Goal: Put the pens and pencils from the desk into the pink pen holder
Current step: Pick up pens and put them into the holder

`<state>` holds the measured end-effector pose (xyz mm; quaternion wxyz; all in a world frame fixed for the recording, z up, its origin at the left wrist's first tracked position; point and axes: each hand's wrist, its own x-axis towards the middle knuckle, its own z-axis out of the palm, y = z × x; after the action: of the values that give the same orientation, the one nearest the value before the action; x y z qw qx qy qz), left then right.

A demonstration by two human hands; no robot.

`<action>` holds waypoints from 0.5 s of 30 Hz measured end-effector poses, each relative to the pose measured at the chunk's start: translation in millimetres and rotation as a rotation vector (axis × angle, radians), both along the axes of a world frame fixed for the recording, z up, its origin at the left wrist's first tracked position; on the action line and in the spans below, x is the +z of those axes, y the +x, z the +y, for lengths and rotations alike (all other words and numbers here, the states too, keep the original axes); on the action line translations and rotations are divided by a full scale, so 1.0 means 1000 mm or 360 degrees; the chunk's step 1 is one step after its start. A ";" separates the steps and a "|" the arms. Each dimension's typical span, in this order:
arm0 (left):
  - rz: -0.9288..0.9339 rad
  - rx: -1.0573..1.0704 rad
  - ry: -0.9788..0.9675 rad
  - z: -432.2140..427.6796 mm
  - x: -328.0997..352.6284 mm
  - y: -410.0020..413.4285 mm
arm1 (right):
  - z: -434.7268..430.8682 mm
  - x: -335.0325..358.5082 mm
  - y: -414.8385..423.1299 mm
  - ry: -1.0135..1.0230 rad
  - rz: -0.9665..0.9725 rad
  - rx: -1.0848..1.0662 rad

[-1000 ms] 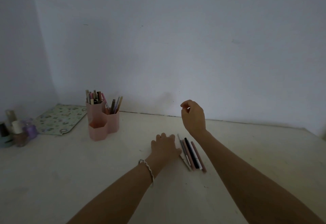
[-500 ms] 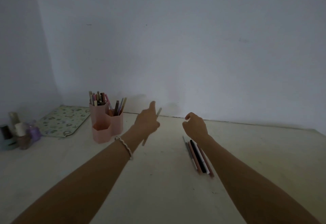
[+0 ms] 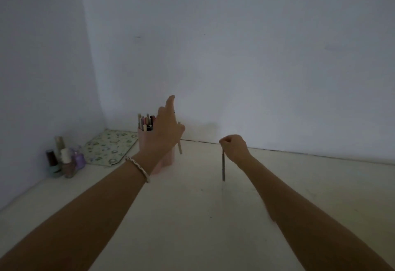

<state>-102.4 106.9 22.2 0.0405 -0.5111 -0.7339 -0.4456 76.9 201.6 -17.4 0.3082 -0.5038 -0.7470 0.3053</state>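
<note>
Pale worktop [image 3: 192,217]: my left hand [image 3: 164,130] grips a slim beige pencil [image 3: 180,145], my right hand [image 3: 234,148] pinches a thin grey pencil [image 3: 223,168]; I'd lower each upright into the pink plastic pen holder [image 3: 143,142].

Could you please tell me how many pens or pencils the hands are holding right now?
2. A pale pencil is in the left hand, by the pink pen holder; a grey pen hangs from the right hand. More could be hidden.

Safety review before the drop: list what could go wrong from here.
The left hand holds the pale pencil with one finger straight; it might slip before reaching the pink pen holder.
The holder's tall cup is crowded with pens; another could jam.
The right hand pinches the grey pencil by its top end; it may drop.
</note>
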 end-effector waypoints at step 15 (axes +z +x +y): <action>0.1025 0.0446 0.0168 0.012 -0.030 -0.052 | -0.032 0.054 -0.052 0.0601 0.1112 -0.0116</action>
<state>-154.0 118.6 -7.4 0.3570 -0.5170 -0.7224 -0.2889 25.2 170.0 37.0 0.6416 -0.3303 -0.6217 0.3044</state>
